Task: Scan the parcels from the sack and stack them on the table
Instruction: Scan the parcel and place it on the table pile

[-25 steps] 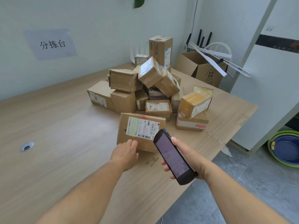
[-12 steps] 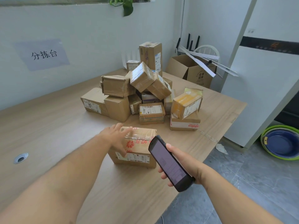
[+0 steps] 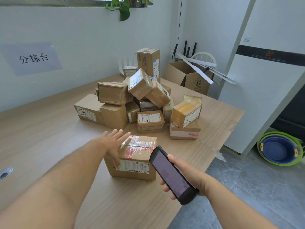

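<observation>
Big pile [image 3: 145, 96] far back on the worktop [image 3: 49, 138], left grip [image 3: 113, 142] spread flat on the near box [image 3: 138, 162], right grip [image 3: 183, 172] wrapped round the scanner [image 3: 171, 177], and this one's not stacked yet.

A grey paper sign [image 3: 33, 57] on the far left wall reads 分拣台. The open cardboard box [image 3: 196, 81] at the far right carries 全球招商 on its side. The near parcel [image 3: 137, 157] bears a barcode label and red print, both too small to read, like the scanner [image 3: 172, 176] screen. The white appliance [image 3: 264, 104] at right shows orange digits, seemingly 22.
</observation>
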Demonstrator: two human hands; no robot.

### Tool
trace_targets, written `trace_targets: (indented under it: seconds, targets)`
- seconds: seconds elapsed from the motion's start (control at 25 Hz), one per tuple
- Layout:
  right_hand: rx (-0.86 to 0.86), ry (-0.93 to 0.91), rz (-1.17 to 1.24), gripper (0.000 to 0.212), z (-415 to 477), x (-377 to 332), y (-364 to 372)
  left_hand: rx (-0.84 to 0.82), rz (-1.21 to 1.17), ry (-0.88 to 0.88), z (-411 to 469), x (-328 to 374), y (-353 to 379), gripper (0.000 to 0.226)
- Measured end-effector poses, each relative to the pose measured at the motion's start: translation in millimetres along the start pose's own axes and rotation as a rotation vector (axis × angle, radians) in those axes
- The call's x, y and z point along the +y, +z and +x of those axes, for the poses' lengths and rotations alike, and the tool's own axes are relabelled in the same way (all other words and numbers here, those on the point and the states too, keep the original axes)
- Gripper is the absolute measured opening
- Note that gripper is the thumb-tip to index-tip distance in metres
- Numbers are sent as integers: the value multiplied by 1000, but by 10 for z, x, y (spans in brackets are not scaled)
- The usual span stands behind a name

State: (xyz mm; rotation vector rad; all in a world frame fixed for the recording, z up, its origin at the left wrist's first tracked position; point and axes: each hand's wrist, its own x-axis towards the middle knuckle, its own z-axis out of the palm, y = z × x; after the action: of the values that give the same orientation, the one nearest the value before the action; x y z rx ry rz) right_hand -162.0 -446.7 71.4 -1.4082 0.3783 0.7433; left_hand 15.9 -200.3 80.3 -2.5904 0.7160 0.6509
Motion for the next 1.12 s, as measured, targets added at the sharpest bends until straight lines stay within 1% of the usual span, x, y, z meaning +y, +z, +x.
trace_targets:
  seconds: [0.16,0.28,0.36,0.4,0.52,0.6,0.64,0.8,1.12]
  targets:
    - [-10,-11,-2,76,69,-19,-8,15,-30,-29,42,6,52,139]
    - [-20,-16,3,80,73,-10,-51,-57,-42,-56,-6,-4,76,143]
    - [-22,-10,2,83,66,10,-80,-77,-100,-78,-34,-40,112,140]
    - [-26,-11,1,82,61,24,-92,-62,-172,-90,-56,-55,129,135]
    - [-30,4,-16,74,25,45,-103,9,-526,-154,-175,-84,120,107]
    - [-47,22,-37,72,-5,56,-96,66,-620,-191,-261,-80,90,97]
    - [-59,28,-52,72,-18,61,-89,88,-627,-211,-309,-76,72,97]
    - [-84,37,-112,68,-50,79,-47,121,-601,-283,-520,-94,24,108]
    - [-151,67,-240,72,-185,170,-4,186,-593,-386,-1036,-57,53,95]
